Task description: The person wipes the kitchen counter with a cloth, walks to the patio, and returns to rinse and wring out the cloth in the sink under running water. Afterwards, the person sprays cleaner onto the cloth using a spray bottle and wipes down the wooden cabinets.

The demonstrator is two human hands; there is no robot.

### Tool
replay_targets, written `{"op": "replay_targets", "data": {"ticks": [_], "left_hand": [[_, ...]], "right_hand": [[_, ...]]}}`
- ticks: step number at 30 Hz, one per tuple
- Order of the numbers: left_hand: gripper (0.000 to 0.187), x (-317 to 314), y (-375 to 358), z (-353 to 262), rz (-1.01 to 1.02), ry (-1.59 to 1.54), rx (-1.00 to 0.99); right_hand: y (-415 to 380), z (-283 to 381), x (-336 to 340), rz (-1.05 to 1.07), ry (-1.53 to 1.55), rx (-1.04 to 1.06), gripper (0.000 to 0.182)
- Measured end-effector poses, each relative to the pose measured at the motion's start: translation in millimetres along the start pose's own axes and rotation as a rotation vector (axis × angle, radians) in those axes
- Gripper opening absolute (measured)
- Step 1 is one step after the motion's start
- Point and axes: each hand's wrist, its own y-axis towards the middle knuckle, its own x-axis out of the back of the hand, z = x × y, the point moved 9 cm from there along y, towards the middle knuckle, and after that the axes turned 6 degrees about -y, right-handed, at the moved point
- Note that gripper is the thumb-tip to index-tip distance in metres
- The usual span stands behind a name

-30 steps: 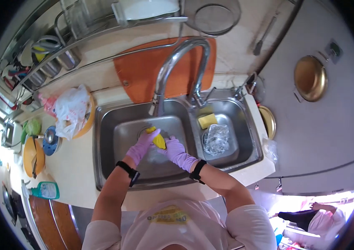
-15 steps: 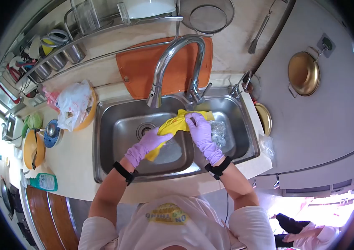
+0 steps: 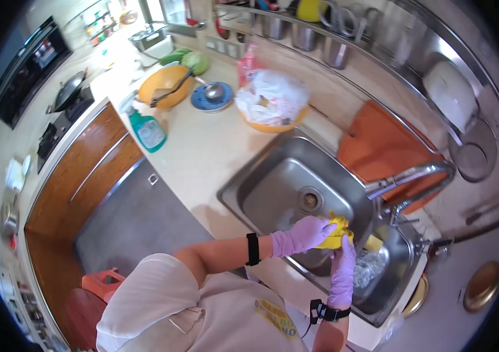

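Both hands wear purple gloves and are over the double sink. My left hand [image 3: 306, 234] grips one side of a bunched yellow cloth [image 3: 336, 239]. On its other side, my right hand [image 3: 344, 268] has its fingers closed on the same cloth. The two hands are close together above the near edge of the larger basin [image 3: 279, 188]. Clear crumpled plastic [image 3: 369, 267] lies in the smaller basin, with a yellow piece [image 3: 373, 243] beside it. The faucet [image 3: 408, 179] arches over from the wall side.
On the counter [image 3: 185, 158] are a green bottle [image 3: 148, 132], an orange bowl [image 3: 170, 79], a blue plate [image 3: 202, 101] with a ladle, and a bowl covered by a white plastic bag [image 3: 273, 97]. An orange board [image 3: 373, 146] leans behind the sink. A red stool [image 3: 103, 283] stands below.
The view has swung left toward the counter and stove. The yellow cloth, stretched between my hands before, is now bunched up, and my hands are closer together.
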Motion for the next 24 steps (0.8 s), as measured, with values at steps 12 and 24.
{"op": "replay_targets", "data": {"ticks": [12, 24], "left_hand": [[0.032, 126.8, -18.0, 32.9, -0.339, -0.17, 0.101], [0.02, 98.8, -121.0, -78.0, -0.168, 0.302, -0.473]], "right_hand": [[-99.1, 0.6, -22.6, -0.509, -0.131, 0.237, 0.025], [-334.4, -16.9, -27.2, -1.041, -0.835, 0.503, 0.02]]}}
